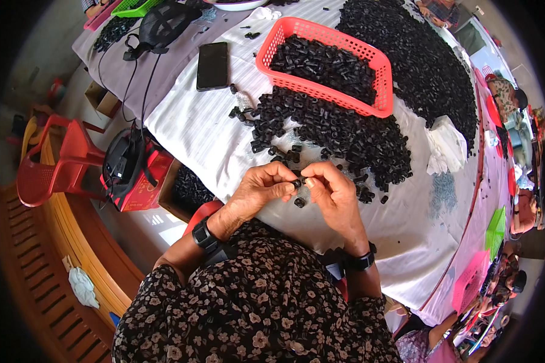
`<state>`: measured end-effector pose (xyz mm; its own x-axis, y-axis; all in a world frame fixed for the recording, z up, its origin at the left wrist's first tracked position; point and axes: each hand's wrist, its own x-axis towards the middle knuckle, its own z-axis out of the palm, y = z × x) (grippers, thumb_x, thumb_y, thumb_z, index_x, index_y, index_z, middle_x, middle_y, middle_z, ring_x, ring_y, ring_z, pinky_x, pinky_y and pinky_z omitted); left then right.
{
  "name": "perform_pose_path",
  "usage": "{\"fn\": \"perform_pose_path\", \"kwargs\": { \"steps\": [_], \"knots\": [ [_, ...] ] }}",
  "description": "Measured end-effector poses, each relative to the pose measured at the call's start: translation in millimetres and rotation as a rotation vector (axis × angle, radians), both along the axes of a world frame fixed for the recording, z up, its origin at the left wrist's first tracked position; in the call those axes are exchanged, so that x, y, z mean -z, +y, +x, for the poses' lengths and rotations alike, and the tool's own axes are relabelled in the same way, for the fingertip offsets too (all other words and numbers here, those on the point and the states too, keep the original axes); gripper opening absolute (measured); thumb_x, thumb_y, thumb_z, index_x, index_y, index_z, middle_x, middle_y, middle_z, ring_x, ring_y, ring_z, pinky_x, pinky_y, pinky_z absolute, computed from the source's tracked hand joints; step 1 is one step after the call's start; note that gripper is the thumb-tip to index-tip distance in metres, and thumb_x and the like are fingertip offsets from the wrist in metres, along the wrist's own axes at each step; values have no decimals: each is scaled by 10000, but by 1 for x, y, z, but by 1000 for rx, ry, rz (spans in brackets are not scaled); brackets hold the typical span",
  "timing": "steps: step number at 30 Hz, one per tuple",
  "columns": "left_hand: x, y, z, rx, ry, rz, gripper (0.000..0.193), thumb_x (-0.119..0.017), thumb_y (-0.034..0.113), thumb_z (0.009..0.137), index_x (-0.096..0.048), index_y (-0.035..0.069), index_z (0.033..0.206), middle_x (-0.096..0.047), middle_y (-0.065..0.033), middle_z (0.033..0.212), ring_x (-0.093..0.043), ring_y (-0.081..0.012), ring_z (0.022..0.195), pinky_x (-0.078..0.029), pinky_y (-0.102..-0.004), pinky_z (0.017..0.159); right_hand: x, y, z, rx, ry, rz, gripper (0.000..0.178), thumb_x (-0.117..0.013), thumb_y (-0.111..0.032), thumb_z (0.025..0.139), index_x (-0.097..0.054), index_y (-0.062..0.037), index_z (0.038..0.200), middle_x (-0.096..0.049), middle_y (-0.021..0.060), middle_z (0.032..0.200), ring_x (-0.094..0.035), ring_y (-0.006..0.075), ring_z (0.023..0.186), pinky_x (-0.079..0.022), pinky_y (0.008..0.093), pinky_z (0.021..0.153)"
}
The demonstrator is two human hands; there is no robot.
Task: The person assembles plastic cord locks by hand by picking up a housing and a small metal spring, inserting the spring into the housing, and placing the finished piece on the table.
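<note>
Black plastic is pinched between my two hands: a small black cylindrical plastic piece [297,183] sits between the fingertips of my left hand [261,190] and my right hand [333,196], both of them clenched on it just above the white striped tablecloth [194,130]. My thumbs and forefingers meet at the piece, and the other fingers curl in behind. A second small black plastic piece [299,202] lies on the cloth at six o'clock from my fingertips, just beside them. At twelve o'clock from my hands spreads a loose heap of the same small black plastic pieces [336,130], its nearest strays close to my knuckles. Beyond that heap, further toward twelve, stands a red rectangular plastic mesh basket [272,37] partly filled with more pieces. At eleven o'clock, well apart from my hands, a black flat phone [212,65] lies face up on the cloth. A larger mound of black pieces [424,60] lies at one o'clock past the basket. I wear a black wristband [204,236] on my left wrist and another black band [362,261] on my right
</note>
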<state>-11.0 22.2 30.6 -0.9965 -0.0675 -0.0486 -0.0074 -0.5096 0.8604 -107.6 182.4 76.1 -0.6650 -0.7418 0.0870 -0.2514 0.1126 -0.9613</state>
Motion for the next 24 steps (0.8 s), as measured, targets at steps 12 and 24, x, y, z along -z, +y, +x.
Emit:
{"fn": "perform_pose_path", "kwargs": {
  "steps": [12,24],
  "knots": [
    [-8,5,1,-33,13,-95,130,-627,80,867,-606,-13,956,-605,-26,801,-531,-76,711,-447,-224,677,-1,1,6,3,-35,9,127,-545,17,851,-546,-13,974,-574,94,847,-569,158,671,-459,286,577],
    [-6,12,0,-78,-26,-213,126,-639,96,865,-572,-1,910,-579,-13,800,-529,-81,723,-448,-230,687,2,2,19,44,416,144,196,-509,28,830,-489,-30,1016,-523,177,866,-564,350,778,-468,413,658]
  ]
}}
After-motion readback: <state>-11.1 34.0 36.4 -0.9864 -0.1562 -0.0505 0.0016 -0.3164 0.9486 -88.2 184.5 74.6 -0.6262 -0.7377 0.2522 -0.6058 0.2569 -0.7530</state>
